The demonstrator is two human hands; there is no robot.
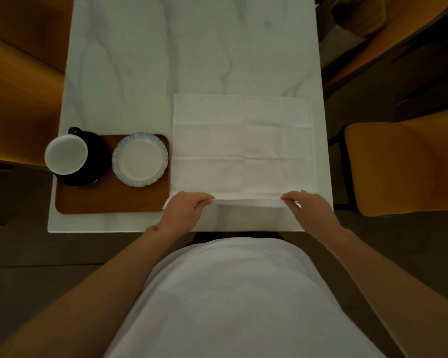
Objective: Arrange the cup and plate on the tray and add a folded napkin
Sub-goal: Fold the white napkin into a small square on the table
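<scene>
Two hands are on the near edge of the napkin [243, 143], and I am about to make the first fold. My left hand [185, 210] pinches the near left corner between thumb and curled fingers, and my right hand [309, 210] pinches the near right corner the same way, so that edge is lifted just off the table [192, 47] into a small roll between them. Beyond that edge the napkin lies open and flat, its old creases showing as a grid. Taking the napkin as my landmark: the tray [109, 200] sits just to its left, close enough that their edges nearly meet; the plate [139, 160] stands on the tray's nearer-to-napkin side, and the cup [66, 155], on its dark saucer [95, 161], stands on the tray's far-left corner, overhanging it a little. So cup and plate look placed, and I judge only the napkin remains. To fold well, I should raise both corners together at even height, carry them straight away from me to the far edge, line corner on corner, then press along an existing crease. Uneven pulling would skew the thin paper, and my left wrist should stay clear of the tray.
</scene>
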